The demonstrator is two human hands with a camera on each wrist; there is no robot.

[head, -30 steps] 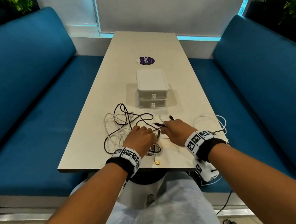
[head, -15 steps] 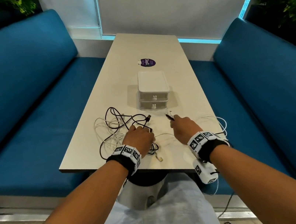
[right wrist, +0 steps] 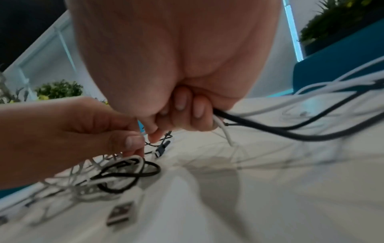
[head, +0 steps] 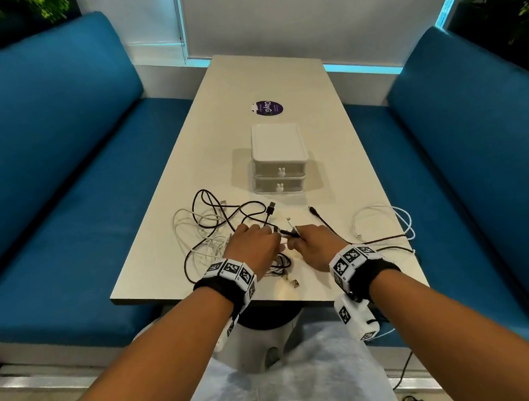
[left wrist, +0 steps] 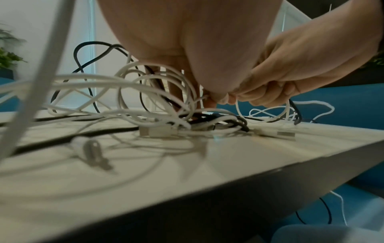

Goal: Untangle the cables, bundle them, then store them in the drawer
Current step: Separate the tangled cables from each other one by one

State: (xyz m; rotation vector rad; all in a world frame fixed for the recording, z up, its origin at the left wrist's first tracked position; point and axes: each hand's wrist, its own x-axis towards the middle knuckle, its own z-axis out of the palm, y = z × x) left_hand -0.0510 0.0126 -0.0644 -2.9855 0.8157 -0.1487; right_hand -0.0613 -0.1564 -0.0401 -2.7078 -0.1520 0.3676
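Both hands are down in the cables (head: pixel 226 230) tangled on the near end of the table (head: pixel 271 74), left hand (head: pixel 253 245) pinching a white strand, right hand (head: pixel 315 244) curled round a black and a white one, closed drawer (head: pixel 279 163) just behind.

Both forearms are reaching forward toward 12 o'clock, wrists banded, knuckles up. The left hand (head: pixel 252 246) is curling its fingers (right wrist: pixel 133 141) and pinching a white cable (left wrist: pixel 145 85). The right hand (head: pixel 315 243), at its 3 o'clock, is gripping a black cable (right wrist: pixel 270 126) and a white one.
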